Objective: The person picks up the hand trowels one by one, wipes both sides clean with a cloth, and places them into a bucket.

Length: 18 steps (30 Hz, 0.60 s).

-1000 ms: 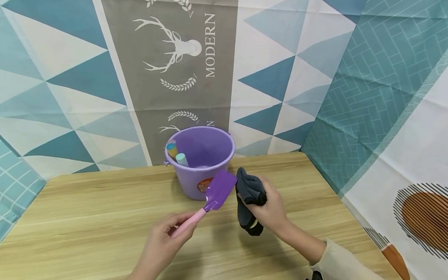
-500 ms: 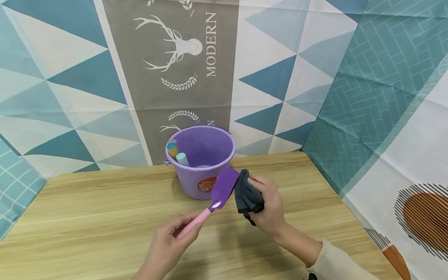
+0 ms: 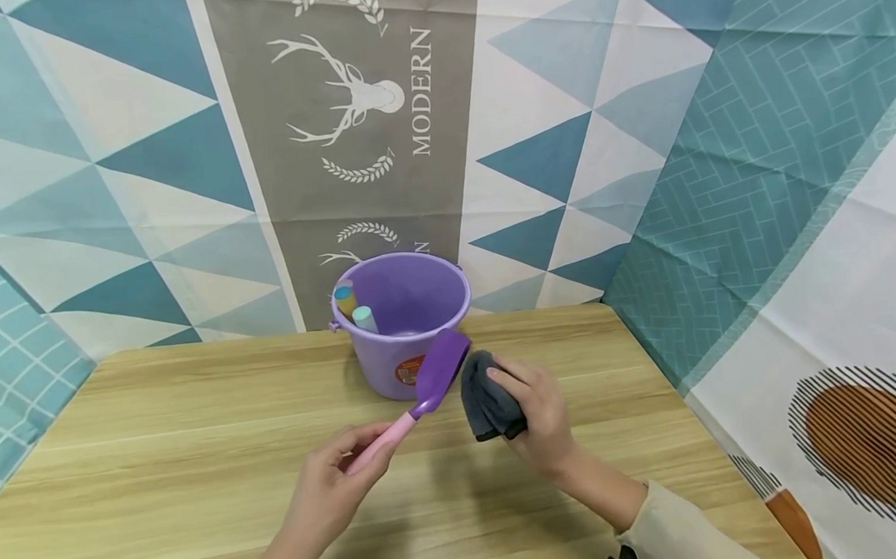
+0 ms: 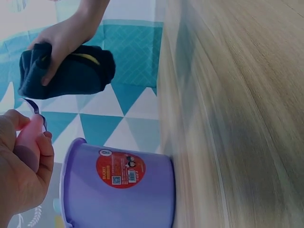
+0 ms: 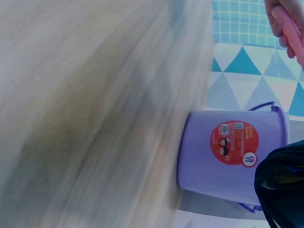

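My left hand (image 3: 333,485) grips the pink handle of a toy shovel (image 3: 439,370) with a purple blade. The blade points up and away, in front of the bucket. In my right hand (image 3: 539,405) is a bunched dark grey cloth (image 3: 491,398) with black edging, close to the right of the blade. Whether cloth and blade touch, I cannot tell. The left wrist view shows the cloth (image 4: 69,71) folded thick under the fingers, near the shovel's tip; the right wrist view catches only part of the cloth (image 5: 285,185).
A light purple bucket (image 3: 369,358) with a red round label stands at the back of the wooden table (image 3: 200,457). Inside it, at the left, are a yellow-and-blue item (image 3: 345,301) and a pale mint one (image 3: 364,319). Patterned cloth backdrops (image 3: 369,191) rise behind.
The right hand has turned over the cloth, which hung down before and is now bunched closer to the blade. The shovel has rolled slightly, so its blade looks narrower; the bucket stays put.
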{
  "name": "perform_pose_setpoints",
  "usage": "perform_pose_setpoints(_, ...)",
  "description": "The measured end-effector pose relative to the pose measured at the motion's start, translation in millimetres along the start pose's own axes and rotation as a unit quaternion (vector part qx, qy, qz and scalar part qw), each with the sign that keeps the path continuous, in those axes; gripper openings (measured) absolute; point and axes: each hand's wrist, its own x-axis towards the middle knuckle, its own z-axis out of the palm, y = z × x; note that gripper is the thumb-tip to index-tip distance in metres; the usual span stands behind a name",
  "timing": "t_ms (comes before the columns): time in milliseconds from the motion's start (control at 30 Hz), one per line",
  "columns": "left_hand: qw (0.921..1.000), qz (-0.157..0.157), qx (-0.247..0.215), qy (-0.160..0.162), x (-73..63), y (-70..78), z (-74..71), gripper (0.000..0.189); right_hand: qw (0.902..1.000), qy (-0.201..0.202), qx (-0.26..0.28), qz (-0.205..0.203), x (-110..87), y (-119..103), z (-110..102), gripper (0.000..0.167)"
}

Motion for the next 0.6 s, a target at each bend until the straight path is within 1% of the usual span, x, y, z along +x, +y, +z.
perform_pose_setpoints(67, 1.0, 0.005, -0.001, -0.002, -0.2, 0.3, 0.6, 0.019, 0.9998, 0.019, 0.005, 0.0, 2.8, 1.1, 0.0, 0.021)
perform_pose_setpoints(133, 0.9999, 0.009, -0.002, -0.008, -0.7, 0.9, 1.4, 0.02, 0.9995, 0.031, -0.002, -0.004, 4.3, 1.4, 0.7, 0.021)
perform_pose_setpoints(267, 0.9997, 0.018, -0.003, -0.016, -2.0, 2.3, 2.6, 0.023, 0.999, 0.038, -0.01, -0.02, 3.5, 1.1, 3.0, 0.017)
perform_pose_setpoints(333, 0.9996, 0.024, 0.0, -0.015, -2.3, 2.7, 2.9, 0.024, 0.9986, 0.038, -0.013, -0.035, 1.4, 0.9, 4.4, 0.015)
perform_pose_setpoints(433, 0.9992, 0.038, 0.004, -0.012, -2.4, 2.4, 3.3, 0.025, 0.9968, 0.035, -0.017, -0.07, -2.4, 0.5, 6.3, 0.014)
perform_pose_setpoints(533, 0.9984, 0.055, 0.006, -0.009, -2.1, 1.2, 3.7, 0.026, 0.994, 0.026, -0.018, -0.105, -5.9, 0.3, 7.9, 0.015)
perform_pose_setpoints(600, 0.9982, 0.06, 0.004, -0.006, -2.0, 0.0, 3.9, 0.026, 0.9925, 0.018, -0.016, -0.12, -7.5, 0.7, 8.7, 0.016)
